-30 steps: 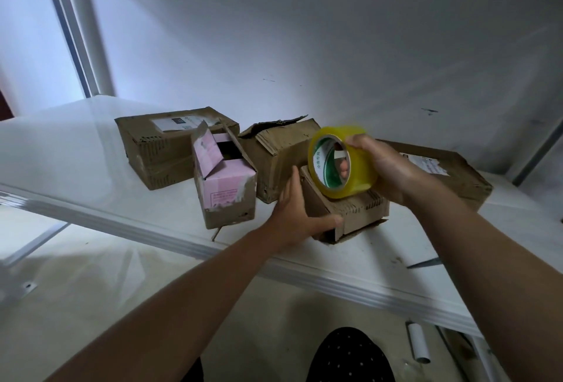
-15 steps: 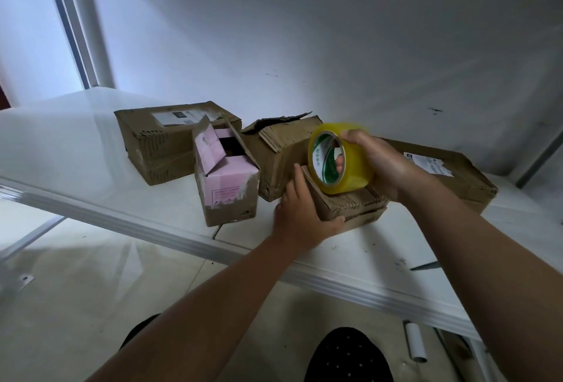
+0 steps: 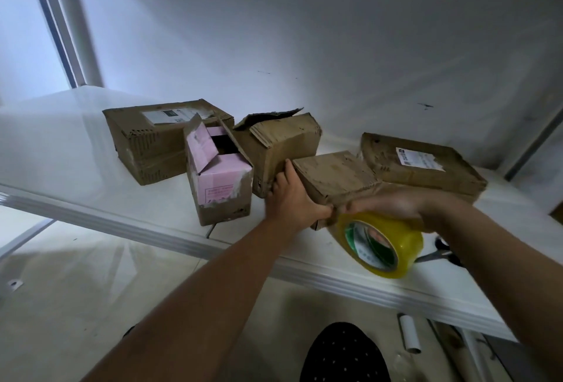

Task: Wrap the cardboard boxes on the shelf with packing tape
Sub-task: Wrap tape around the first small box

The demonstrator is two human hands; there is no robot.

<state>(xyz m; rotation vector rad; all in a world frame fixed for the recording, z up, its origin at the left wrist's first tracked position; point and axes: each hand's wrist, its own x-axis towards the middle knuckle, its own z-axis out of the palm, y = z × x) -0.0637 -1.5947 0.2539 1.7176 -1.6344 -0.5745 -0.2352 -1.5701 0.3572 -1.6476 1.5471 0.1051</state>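
A small brown cardboard box [image 3: 332, 174] lies on the white shelf [image 3: 76, 199], near its front edge. My left hand [image 3: 292, 199] grips the box's left front corner. My right hand [image 3: 393, 203] holds a yellow roll of packing tape [image 3: 380, 244] low against the box's front face, in front of the shelf edge. Whether tape runs from the roll onto the box I cannot tell.
Other boxes stand on the shelf: a large brown one [image 3: 158, 141] at left, an open pink box [image 3: 217, 177], a torn brown box [image 3: 280, 144], and a flat labelled box [image 3: 423, 165] at right. Scissors [image 3: 438, 255] lie behind the roll. A white tube [image 3: 409, 333] lies on the floor.
My right hand brought the tape roll down from above the small box to its front face. The box now lies flatter, and my left hand shifted along its left corner.
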